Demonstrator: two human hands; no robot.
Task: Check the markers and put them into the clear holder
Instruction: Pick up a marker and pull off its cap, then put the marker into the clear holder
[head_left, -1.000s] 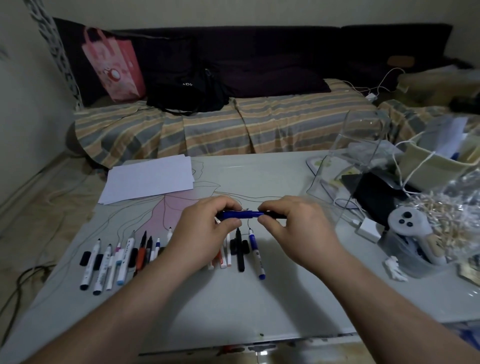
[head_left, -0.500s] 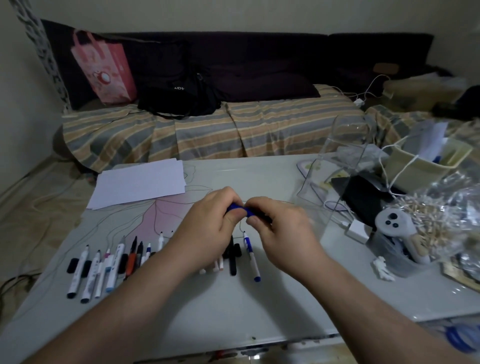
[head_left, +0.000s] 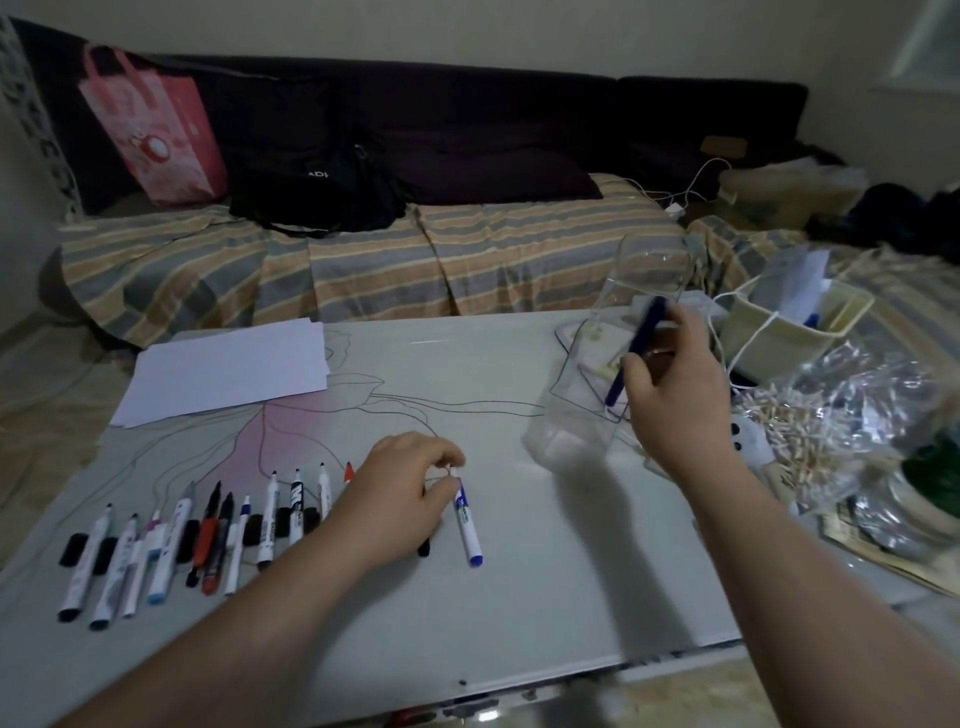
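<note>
One dark blue marker (head_left: 636, 357) has left the two-handed check: the right hand (head_left: 670, 374) now pinches it at the clear holder (head_left: 582, 436), ready to drop, while the left hand (head_left: 402, 493) fingers pinch the next white marker (head_left: 467, 525) on the table (head_left: 545, 597).

Two bare forearms, sleeveless, hands (head_left: 410, 483) ungloved

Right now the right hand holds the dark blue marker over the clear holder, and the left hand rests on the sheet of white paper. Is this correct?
Not quite. The right hand does hold the dark blue marker at the clear holder, but the head view shows the left hand down among the row of markers on the table, its fingertips at a white marker with a blue cap. The white paper lies apart, untouched.
</note>
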